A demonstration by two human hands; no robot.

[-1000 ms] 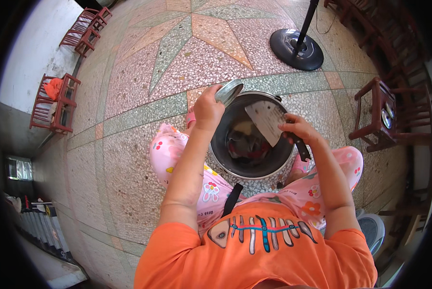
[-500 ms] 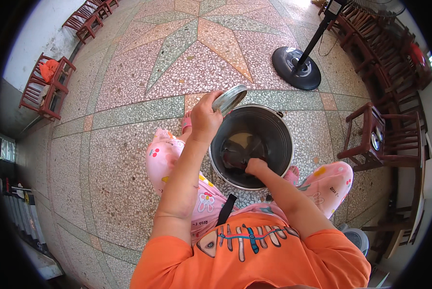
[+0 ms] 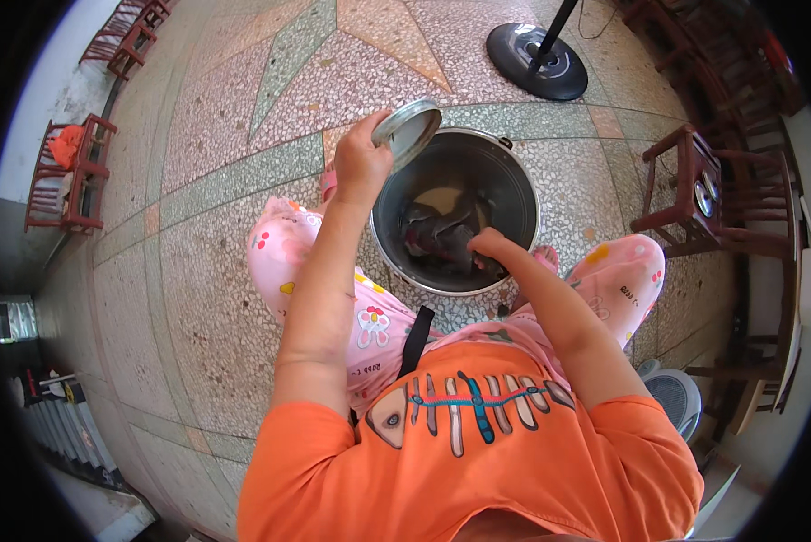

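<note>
Between my knees stands a deep dark pot (image 3: pixel 505 190) with a bright metal rim. My left hand (image 3: pixel 366 163) is closed on the edge of a round, shallow metal lid (image 3: pixel 416 135), tilted up over the pot's far left rim. My right hand (image 3: pixel 489 244) reaches inside the pot. Its fingers are closed at the edge of a dark, wet, limp thing (image 3: pixel 440 237) that looks like cloth, with a reddish patch at its left. Murky, tan-looking water shows beyond it at the bottom. Part of the right fingertips is hidden.
A round black stand base (image 3: pixel 539 65) with a pole is on the floor beyond the pot. To the right a wooden chair (image 3: pixel 676 181) carries round metal pieces. More wooden chairs (image 3: pixel 71 194) line the left wall, one with orange cloth. A grey appliance (image 3: pixel 676 395) sits near my right elbow.
The view has tilted, so the pot sits higher in the picture. My right hand has raised and spread the dark thing inside the pot. My left hand still holds the lid.
</note>
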